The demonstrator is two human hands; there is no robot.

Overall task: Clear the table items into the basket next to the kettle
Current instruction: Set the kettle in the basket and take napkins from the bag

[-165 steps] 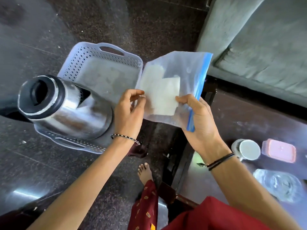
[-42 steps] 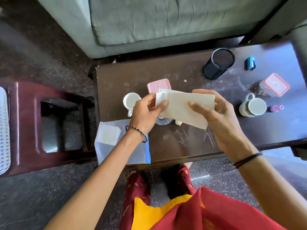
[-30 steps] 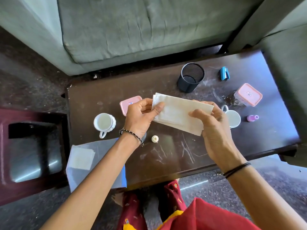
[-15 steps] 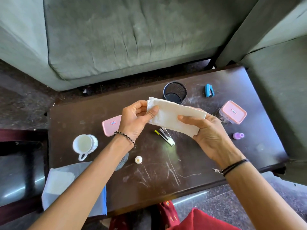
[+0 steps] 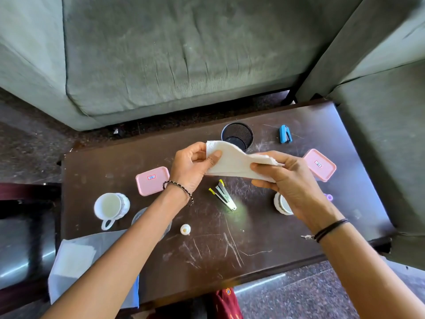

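Grey-green sofa cushions (image 5: 184,54) stand behind a scratched dark table (image 5: 230,249), and above its middle both hands hold a white paper napkin (image 5: 232,162) in the air, apart from the tabletop. The left hand (image 5: 190,166) pinches the napkin's left corner between thumb and curled fingers. The right hand (image 5: 289,180) grips the other end, thumb on top and fingers curled beneath. Pulling the two ends apart would probably tear so thin a sheet. A loose pinch could let it drop into the black mesh cup (image 5: 238,134) just behind it, toward the far edge. The left forearm passes over a white mug (image 5: 111,207) and a small white cap (image 5: 185,229) near the left edge, so a low sweep could knock either one. A clear zip bag (image 5: 76,261) overhangs the near left corner and looks likely to slide off if brushed. Neither basket nor kettle is in view, so any carry means turning away from the table. The napkin itself is soft and faintly embossed. It is folded into several layers, sags between the hands, and its edges fan out unevenly at the right.
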